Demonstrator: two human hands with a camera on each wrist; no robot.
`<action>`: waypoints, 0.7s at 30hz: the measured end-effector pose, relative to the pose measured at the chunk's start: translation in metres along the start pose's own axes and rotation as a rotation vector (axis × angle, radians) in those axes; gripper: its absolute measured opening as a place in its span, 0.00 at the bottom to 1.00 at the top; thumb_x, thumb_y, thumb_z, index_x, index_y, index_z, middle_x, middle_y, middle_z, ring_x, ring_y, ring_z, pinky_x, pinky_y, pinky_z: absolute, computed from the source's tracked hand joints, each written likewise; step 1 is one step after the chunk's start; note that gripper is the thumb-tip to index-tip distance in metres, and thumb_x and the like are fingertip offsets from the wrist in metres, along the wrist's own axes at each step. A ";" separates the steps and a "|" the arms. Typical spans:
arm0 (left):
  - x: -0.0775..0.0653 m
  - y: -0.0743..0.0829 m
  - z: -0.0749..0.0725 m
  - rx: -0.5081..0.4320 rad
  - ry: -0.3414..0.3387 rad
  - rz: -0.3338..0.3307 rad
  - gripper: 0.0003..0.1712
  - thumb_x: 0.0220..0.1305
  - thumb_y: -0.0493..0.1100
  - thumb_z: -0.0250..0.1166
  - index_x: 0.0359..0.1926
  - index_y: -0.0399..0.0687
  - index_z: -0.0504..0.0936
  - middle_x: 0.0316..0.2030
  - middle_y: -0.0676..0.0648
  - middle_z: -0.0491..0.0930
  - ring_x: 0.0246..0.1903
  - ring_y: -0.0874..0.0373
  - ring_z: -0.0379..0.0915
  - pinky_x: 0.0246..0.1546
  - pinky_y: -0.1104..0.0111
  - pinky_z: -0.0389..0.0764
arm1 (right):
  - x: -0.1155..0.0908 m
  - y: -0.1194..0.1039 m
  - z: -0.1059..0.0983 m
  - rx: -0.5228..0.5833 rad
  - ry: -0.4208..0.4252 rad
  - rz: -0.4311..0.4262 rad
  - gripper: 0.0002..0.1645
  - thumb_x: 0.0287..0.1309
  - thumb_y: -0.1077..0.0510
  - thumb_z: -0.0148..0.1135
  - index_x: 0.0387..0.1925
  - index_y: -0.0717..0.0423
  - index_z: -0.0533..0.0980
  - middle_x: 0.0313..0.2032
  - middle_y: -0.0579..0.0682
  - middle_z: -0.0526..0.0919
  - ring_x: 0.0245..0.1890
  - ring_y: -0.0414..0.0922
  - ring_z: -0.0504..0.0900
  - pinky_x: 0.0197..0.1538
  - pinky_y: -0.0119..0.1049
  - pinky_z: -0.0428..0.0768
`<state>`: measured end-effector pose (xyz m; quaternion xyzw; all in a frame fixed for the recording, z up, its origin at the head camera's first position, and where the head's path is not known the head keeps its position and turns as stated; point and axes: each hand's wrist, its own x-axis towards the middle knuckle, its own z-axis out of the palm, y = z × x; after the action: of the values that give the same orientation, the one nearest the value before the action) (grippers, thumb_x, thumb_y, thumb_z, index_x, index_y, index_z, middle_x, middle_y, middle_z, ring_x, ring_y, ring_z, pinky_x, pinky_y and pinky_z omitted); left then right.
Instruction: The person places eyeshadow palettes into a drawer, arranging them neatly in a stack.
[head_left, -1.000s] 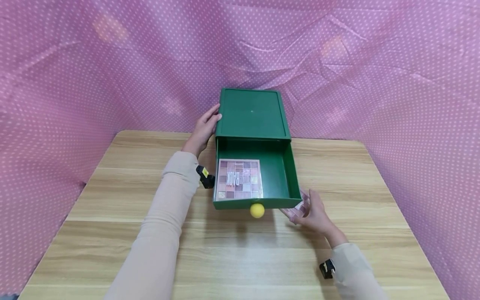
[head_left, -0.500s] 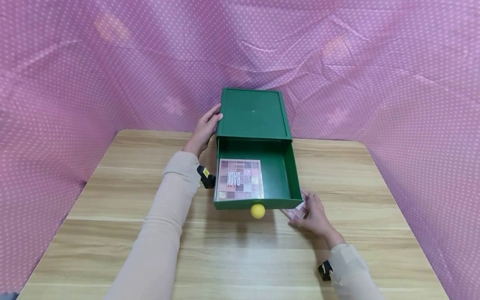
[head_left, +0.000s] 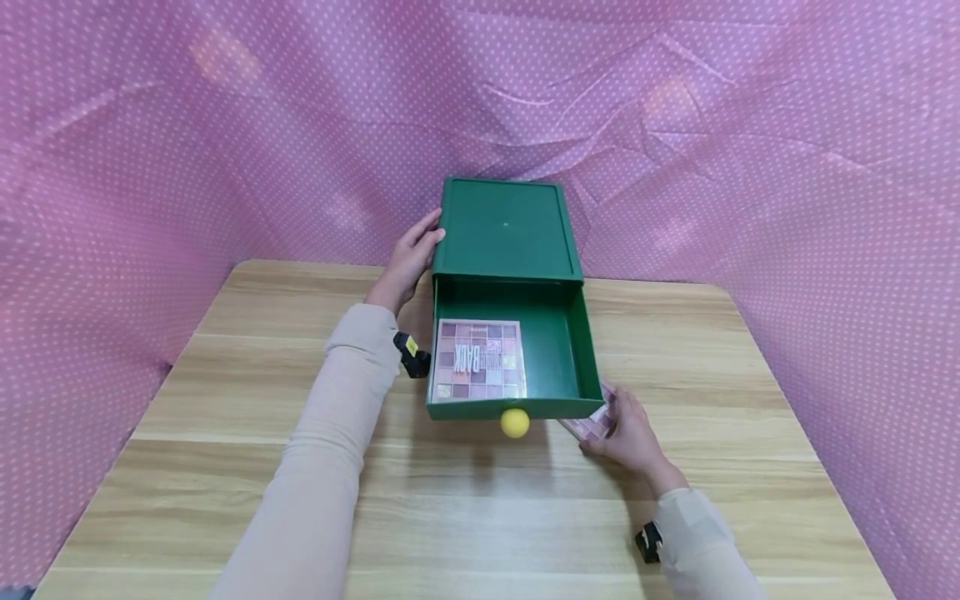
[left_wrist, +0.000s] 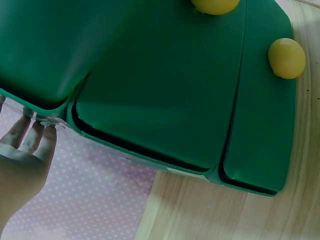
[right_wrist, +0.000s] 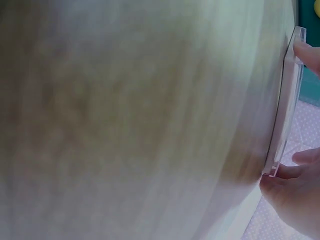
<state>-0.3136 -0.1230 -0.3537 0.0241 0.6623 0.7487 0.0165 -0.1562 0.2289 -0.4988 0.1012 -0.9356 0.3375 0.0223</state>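
My left hand (head_left: 407, 258) rests against the left side of a green drawer cabinet (head_left: 506, 227), its fingertips near the top edge. In the left wrist view the fingers (left_wrist: 35, 134) touch the side wall. The top drawer (head_left: 557, 350) is pulled out, and an eyeshadow palette (head_left: 480, 360) with a clear lid lies at its left. Right of the drawer's front corner, low by the table, my right hand (head_left: 630, 433) grips a second eyeshadow palette (head_left: 596, 423) between thumb and fingers. The drawer front hides part of that palette. The right wrist view shows its thin edge (right_wrist: 284, 110) between the fingers.
A yellow round knob (head_left: 515, 422) sticks out from the open drawer's front. In the left wrist view, lower drawers carry more yellow knobs (left_wrist: 287, 58). Pink dotted cloth (head_left: 480, 92) hangs behind and beside the wooden table (head_left: 480, 533).
My right hand has shifted very slightly left, still gripping the eyeshadow palette. The left hand, cabinet and open drawer look unchanged.
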 end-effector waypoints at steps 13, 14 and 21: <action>-0.001 0.000 -0.001 0.005 -0.009 0.010 0.25 0.62 0.47 0.52 0.61 0.60 0.62 0.58 0.53 0.59 0.48 0.58 0.63 0.44 0.67 0.67 | -0.005 -0.001 -0.006 0.029 0.059 0.073 0.51 0.21 0.58 0.75 0.51 0.67 0.58 0.39 0.58 0.66 0.37 0.50 0.65 0.41 0.42 0.66; 0.000 0.000 -0.001 0.008 -0.008 0.012 0.25 0.62 0.47 0.52 0.60 0.60 0.62 0.58 0.53 0.60 0.47 0.58 0.63 0.43 0.68 0.67 | -0.006 -0.001 -0.008 0.030 0.060 0.080 0.50 0.21 0.58 0.74 0.50 0.67 0.58 0.38 0.58 0.66 0.36 0.50 0.65 0.40 0.42 0.67; 0.001 -0.001 -0.002 0.015 0.003 0.016 0.25 0.61 0.48 0.53 0.60 0.61 0.63 0.58 0.54 0.61 0.41 0.59 0.64 0.37 0.71 0.68 | -0.005 -0.006 -0.022 0.001 0.075 0.103 0.52 0.23 0.59 0.73 0.53 0.69 0.56 0.38 0.59 0.66 0.35 0.50 0.66 0.37 0.43 0.68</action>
<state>-0.3147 -0.1243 -0.3548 0.0283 0.6678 0.7438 0.0093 -0.1505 0.2398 -0.4787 0.0402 -0.9379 0.3422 0.0397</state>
